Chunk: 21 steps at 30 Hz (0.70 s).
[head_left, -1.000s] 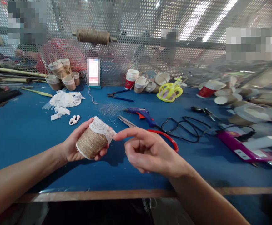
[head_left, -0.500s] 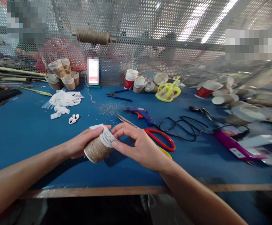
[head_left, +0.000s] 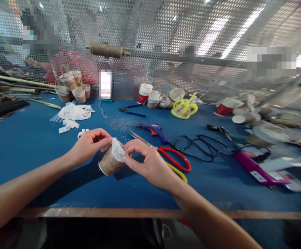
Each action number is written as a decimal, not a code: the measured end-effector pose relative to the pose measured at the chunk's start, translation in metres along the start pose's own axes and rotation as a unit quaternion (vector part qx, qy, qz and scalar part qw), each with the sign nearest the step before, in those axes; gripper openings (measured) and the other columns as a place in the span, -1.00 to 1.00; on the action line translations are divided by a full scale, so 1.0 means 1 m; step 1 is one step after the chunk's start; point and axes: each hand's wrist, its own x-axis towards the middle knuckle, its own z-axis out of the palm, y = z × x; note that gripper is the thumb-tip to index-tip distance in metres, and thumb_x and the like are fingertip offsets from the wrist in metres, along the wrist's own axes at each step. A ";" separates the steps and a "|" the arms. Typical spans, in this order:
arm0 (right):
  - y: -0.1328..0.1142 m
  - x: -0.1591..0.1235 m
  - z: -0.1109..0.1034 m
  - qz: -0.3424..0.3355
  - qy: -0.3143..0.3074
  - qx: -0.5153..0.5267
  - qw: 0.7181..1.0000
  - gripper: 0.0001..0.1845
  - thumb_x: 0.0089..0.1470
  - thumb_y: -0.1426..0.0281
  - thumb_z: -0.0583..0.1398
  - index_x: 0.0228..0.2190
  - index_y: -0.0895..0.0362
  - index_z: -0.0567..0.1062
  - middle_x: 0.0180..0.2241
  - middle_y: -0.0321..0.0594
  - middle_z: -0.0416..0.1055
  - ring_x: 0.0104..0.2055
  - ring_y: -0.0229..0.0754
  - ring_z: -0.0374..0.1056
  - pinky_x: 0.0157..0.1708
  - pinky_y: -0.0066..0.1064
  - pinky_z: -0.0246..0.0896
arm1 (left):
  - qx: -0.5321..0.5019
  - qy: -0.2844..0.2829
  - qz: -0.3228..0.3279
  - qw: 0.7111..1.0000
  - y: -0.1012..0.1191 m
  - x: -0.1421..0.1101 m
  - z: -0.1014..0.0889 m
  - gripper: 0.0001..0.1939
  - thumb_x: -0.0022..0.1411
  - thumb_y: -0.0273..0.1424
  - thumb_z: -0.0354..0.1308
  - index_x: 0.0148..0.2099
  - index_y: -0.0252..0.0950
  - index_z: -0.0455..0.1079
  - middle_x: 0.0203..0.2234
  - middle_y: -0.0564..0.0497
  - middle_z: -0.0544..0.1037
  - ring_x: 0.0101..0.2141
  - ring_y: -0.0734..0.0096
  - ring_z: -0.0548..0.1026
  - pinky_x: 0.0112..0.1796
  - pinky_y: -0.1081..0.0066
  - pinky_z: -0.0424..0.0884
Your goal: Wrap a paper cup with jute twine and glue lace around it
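Note:
A paper cup wrapped in brown twine [head_left: 110, 162] is tilted above the blue table, its pale base toward me. White lace trim [head_left: 119, 151] runs around its rim end. My left hand [head_left: 87, 146] pinches the lace's end at the cup's upper left edge with thumb and forefinger. On the other side, my right hand [head_left: 149, 160] grips the cup at its rim, thumb on the lace and fingers over the edge. Scissors [head_left: 175, 159] with red and yellow handles lie just beyond my right hand. A small white lace roll [head_left: 82, 133] is partly covered by my left hand.
A blue glue gun [head_left: 154, 130] with a black cord lies behind the scissors. Pliers [head_left: 133, 111], white lace scraps [head_left: 75, 112], twine-covered cups [head_left: 79, 94] and a yellow basket-like frame [head_left: 184, 109] stand farther back. A purple power strip [head_left: 256, 171] lies at right.
My left hand has shifted from around the cup's side to a pinch on the lace end. My right hand stays at the rim. The view has tilted slightly.

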 end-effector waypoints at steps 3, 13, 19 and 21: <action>0.000 0.001 0.002 0.040 0.013 -0.011 0.999 -0.94 0.00 0.44 0.15 -0.48 0.15 0.38 -0.38 -0.19 0.37 -0.29 -0.22 0.29 -0.20 -0.30 0.19 | 0.075 0.031 0.068 0.994 0.013 -0.005 -0.002 -0.85 0.07 -0.33 0.20 -0.44 -0.32 0.40 -0.57 0.06 0.45 -0.51 0.47 0.35 -0.44 0.48 0.25; 0.004 0.005 0.003 0.103 0.019 -0.011 0.994 -0.90 -0.01 0.43 0.14 -0.52 0.16 0.41 -0.45 -0.25 0.39 -0.35 -0.23 0.30 -0.27 -0.35 0.18 | 0.183 -0.103 0.179 0.961 0.034 -0.034 -0.005 -0.81 0.21 -0.34 0.05 -0.20 -0.29 0.42 -0.43 0.02 0.53 -0.41 0.44 0.45 -0.31 0.45 0.35; 0.003 0.004 0.002 0.095 0.009 -0.019 0.995 -0.90 0.00 0.40 0.14 -0.51 0.15 0.41 -0.43 -0.23 0.39 -0.33 -0.21 0.31 -0.25 -0.35 0.19 | 0.080 -0.139 -0.019 0.987 -0.013 0.001 -0.001 -0.43 0.10 -0.17 0.07 0.07 -0.44 0.18 -0.09 -0.26 0.42 -0.09 0.15 0.41 -0.12 0.17 0.35; 0.002 0.004 0.001 0.086 0.001 -0.017 0.996 -0.93 -0.01 0.41 0.15 -0.47 0.16 0.42 -0.38 -0.19 0.41 -0.28 -0.20 0.32 -0.19 -0.32 0.19 | 0.050 -0.197 -0.020 0.979 -0.018 0.002 0.004 -0.43 0.11 -0.20 0.07 0.10 -0.41 0.15 -0.04 -0.24 0.41 -0.05 0.15 0.40 -0.06 0.16 0.31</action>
